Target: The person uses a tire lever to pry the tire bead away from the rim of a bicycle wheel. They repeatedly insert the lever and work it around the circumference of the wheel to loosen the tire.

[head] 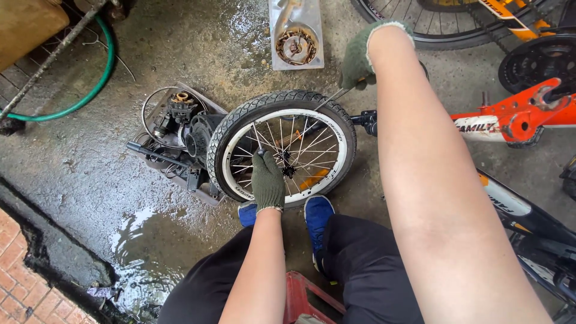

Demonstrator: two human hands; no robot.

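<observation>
On the wet concrete floor [90, 180] between my knees, a small bicycle wheel [282, 147] with a white rim and knobby black tyre stands upright, just ahead of my 2 blue shoes [317, 210]. My left hand [267, 180], in a dark knit glove, has its fingers [261, 161] closed around a spoke close to the hub, steadying the wheel. My right hand [360, 57], gloved too, is closed on the handle of a thin metal tool [331, 99] whose tip meets the tyre at the upper right of the rim; whether the tip is under the bead I cannot tell. To do this well, I judge that I should keep the wheel braced firmly with the left, hold the tool shallow against the rim and lever gently, so nothing inside gets pinched. Behind the wheel to its left sits a tray of dark greasy parts [180, 135], touching the tyre. A packet with a coiled part [296, 36] lies further off, a green hose [90, 90] curves at left, and an orange bike frame [516, 117] rests at right.
</observation>
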